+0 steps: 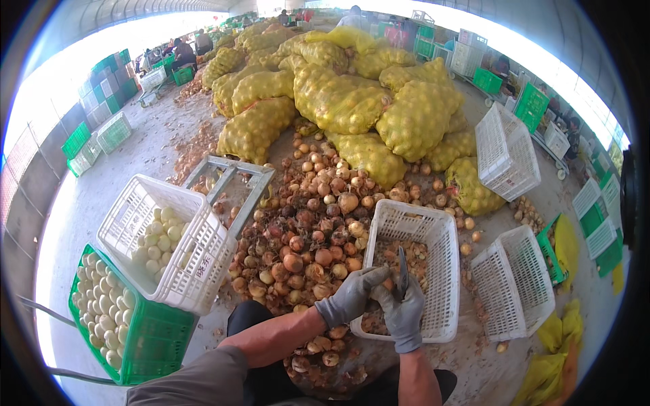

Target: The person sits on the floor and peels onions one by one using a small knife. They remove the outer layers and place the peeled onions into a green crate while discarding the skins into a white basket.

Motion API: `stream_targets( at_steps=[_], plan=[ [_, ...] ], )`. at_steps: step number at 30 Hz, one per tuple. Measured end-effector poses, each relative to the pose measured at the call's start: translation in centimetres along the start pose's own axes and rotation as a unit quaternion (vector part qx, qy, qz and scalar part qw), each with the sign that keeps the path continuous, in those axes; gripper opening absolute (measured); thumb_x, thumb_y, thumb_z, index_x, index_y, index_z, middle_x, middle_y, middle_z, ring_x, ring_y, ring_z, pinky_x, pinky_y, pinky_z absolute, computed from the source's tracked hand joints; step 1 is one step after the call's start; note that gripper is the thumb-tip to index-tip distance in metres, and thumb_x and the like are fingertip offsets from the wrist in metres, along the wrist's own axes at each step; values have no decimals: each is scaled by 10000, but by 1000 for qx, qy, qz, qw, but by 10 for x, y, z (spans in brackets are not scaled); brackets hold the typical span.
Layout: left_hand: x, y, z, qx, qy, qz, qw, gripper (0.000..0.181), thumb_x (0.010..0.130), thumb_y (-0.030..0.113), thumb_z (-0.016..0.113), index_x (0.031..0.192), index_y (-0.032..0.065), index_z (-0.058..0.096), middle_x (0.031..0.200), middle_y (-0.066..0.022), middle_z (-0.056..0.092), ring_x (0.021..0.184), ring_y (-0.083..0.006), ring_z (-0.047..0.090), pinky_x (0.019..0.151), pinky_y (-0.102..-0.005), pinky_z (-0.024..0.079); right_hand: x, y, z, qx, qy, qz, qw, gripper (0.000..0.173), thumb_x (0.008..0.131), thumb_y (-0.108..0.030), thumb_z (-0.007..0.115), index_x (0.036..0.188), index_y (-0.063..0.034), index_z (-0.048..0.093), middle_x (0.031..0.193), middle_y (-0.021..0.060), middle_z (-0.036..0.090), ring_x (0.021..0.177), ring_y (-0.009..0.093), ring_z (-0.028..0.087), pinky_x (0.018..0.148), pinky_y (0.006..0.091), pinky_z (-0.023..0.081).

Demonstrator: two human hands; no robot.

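Both my hands wear grey gloves and meet above the near part of a white plastic crate. In my right hand is a knife, its dark curved blade pointing up and away from me. My left hand closes around what looks like an onion, of which only a bit of brownish skin shows between the gloves. Loose onion skins cover part of the crate's floor. Left of the crate spreads a heap of unpeeled onions, some with dry roots, reaching close to my knees.
Peeled onions fill a green crate at left; a white crate beside it holds more. A metal frame stands behind. Yellow mesh sacks of onions are piled ahead. White crates stand right. People work farther off.
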State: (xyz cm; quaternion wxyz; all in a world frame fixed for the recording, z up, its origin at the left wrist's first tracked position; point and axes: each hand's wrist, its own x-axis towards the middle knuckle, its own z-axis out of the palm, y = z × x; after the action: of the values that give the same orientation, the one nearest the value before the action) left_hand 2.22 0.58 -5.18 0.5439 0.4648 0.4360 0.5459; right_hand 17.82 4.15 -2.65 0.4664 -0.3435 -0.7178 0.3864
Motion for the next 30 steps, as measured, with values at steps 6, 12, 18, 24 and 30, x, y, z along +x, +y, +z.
stream_targets(
  at_steps=[6,12,18,24,30],
  plan=[
    [-5,-3,-1,-205,-35,-21,978,334,999,104,682,1322,42,622,1133,-66,707,969,-178,708,771,-312,587,-4,-11,4,-6,14,-19,1000,384,862,-240,888,1097,20,730,970,90,669,838,211,669,744,344,532],
    [-12,1,10,-332,-25,-48,942,254,1132,229,495,1262,49,619,1058,-3,693,881,-89,673,685,-248,559,-7,-18,6,-1,14,-48,999,333,880,-217,869,1085,8,733,954,70,655,822,194,640,732,341,513],
    [-9,-6,0,-468,-137,-76,870,337,1091,380,540,1200,80,648,1014,-26,712,837,-157,695,657,-272,558,-15,-23,6,116,51,42,991,218,940,-147,788,1077,13,732,887,12,655,693,103,615,615,278,495],
    [-11,11,3,-438,-60,-105,891,498,1032,551,556,1145,81,674,869,-94,733,677,-219,681,552,-322,484,-16,-16,10,154,49,72,984,174,1033,-123,662,1141,3,715,784,-8,658,614,61,606,530,246,492],
    [-10,16,-3,-306,-66,12,950,547,1054,462,577,1389,29,572,1098,-130,710,923,-231,703,774,-351,584,-2,-43,-2,256,91,220,937,201,1004,-78,697,1183,12,701,896,67,714,756,157,698,623,272,543]
  ],
)
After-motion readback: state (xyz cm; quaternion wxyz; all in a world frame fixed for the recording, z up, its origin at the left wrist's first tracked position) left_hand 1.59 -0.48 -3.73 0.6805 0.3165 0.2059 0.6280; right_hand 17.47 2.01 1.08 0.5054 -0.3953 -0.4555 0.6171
